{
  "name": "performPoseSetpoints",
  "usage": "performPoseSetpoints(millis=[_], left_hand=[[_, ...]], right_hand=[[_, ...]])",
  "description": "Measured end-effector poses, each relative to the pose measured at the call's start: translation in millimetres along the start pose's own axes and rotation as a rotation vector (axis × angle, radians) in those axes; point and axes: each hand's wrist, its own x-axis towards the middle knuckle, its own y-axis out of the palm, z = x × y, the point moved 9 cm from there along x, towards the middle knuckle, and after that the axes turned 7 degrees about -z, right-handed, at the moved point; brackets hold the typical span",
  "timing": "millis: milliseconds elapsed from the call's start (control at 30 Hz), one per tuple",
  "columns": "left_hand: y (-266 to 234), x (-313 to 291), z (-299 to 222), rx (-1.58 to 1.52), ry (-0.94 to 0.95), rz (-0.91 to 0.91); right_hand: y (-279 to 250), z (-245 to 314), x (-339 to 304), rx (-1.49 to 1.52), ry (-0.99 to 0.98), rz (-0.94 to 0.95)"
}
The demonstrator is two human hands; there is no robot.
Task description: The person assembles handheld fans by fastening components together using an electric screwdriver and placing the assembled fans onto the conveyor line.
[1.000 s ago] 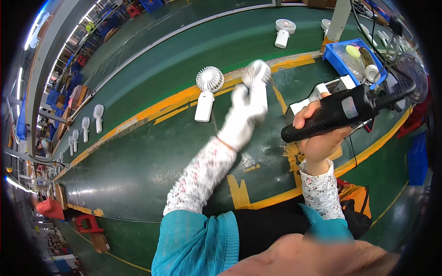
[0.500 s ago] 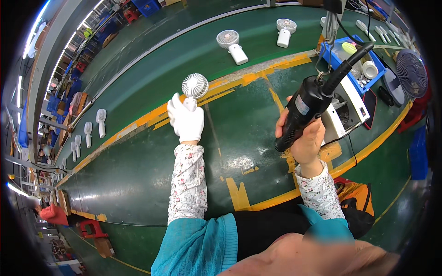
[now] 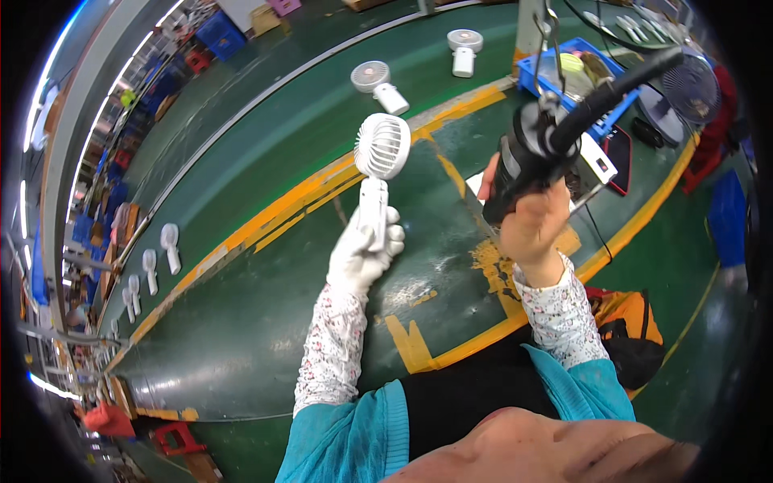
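Note:
In a white glove, my left hand (image 3: 366, 249) is wrapped round the handle of a white handheld fan (image 3: 382, 149), whose round slatted head points away from me. My bare right hand (image 3: 535, 221) grips a black electric screwdriver (image 3: 527, 157), with a thick black cable rising from its top toward the upper right. The screwdriver hangs from a metal hook above it. Its tip is hidden from view. The fan and the screwdriver are held apart over the green table (image 3: 266, 314).
More white fans (image 3: 370, 76) lie on the green belt (image 3: 282, 153) beyond the yellow-taped edge. At right are a blue basket (image 3: 600, 125) of parts, a dark-bladed desk fan (image 3: 691, 88) and a red-edged dark device (image 3: 618, 161). A metal post (image 3: 527, 36) stands behind.
My left hand has lifted the handheld fan off the belt area and brought it nearer and to the right. My right hand has tilted the screwdriver slightly. The view has shifted.

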Motion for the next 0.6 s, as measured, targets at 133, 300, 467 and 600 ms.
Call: performPoseSetpoints(millis=[133, 300, 467, 600], left_hand=[[37.2, -10.6, 66.1, -0.313, -0.326, 0.163], [52.1, -18.3, 116.0, -0.361, -0.446, 0.073], [41.5, -27.1, 131.7, -0.139, -0.403, -0.215], [43.6, -26.7, 130.0, -0.003, -0.335, -0.177]], right_hand=[[-12.2, 9.7, 14.3, -0.02, -0.213, -0.118], [-3.1, -10.4, 11.1, 0.062, -0.025, -0.136], [7.5, -15.9, -6.6, 0.286, 0.116, -0.113], [9.5, -17.1, -13.1, 0.265, 0.204, -0.08]])
